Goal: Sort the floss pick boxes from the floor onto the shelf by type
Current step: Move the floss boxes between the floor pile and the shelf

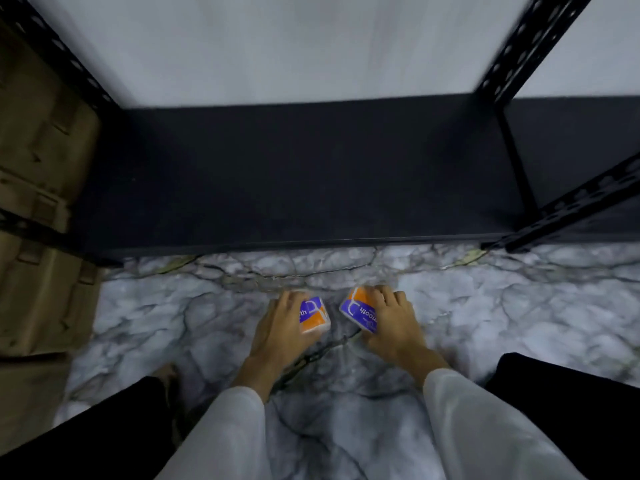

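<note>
This looks like a storeroom or a shop's back stock area — not a lived-in room. A black metal shelf point(304, 174) fills the middle of the frame, its slotted uprights point(512, 53) of the bolt-together kind running to the upper corners. Brown cardboard cartons point(38, 188) are stacked along the left edge. The floor point(502, 313) across the lower half is grey-white marble-patterned — cracked in places — and a plain pale wall point(277, 46) closes the top of the frame.
</note>
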Motion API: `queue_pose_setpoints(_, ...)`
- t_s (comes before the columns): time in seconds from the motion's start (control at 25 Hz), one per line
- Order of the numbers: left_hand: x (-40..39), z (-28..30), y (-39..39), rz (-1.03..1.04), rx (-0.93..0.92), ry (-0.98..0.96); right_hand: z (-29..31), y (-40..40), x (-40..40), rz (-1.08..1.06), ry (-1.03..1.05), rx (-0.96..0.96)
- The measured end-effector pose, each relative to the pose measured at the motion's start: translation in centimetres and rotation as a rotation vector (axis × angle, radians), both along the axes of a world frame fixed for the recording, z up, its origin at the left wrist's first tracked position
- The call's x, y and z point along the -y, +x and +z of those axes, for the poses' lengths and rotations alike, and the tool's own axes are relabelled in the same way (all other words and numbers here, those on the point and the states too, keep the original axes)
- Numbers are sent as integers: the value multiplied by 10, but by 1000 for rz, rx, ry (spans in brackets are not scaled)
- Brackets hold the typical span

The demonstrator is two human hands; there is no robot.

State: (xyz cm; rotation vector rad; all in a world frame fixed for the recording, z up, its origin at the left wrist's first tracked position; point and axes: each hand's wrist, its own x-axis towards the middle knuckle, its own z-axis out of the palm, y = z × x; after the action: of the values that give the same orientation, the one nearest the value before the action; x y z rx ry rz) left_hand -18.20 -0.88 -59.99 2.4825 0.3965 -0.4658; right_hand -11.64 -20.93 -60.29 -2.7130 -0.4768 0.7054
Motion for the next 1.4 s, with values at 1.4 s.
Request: queue_pose_setpoints(1.4, -38, 490, 62, -127, 726, 283, 485, 55, -55, 49, 507, 615)
